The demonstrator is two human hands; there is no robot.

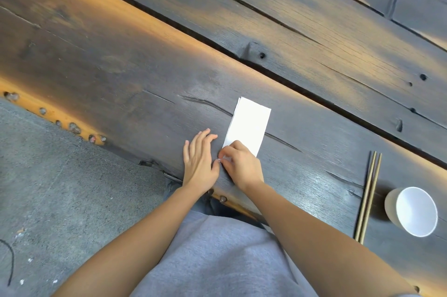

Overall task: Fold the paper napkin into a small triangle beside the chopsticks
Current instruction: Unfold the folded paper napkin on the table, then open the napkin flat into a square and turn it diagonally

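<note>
A white paper napkin [249, 123] lies on the dark wooden table, folded into a long narrow rectangle. My right hand [240, 166] covers its near end and pinches the near left corner between thumb and fingers. Flat on the wood just left of the napkin rests my left hand [199, 157], fingers together, its thumb touching my right hand's fingertips. A pair of brown chopsticks [367, 196] lies well to the right, pointing away from me.
A paper cup [411, 212] with a white inside sits right of the chopsticks near the table edge. The table [121, 66] is made of rough planks with cracks and gaps. Grey concrete floor [60, 187] lies to the left below.
</note>
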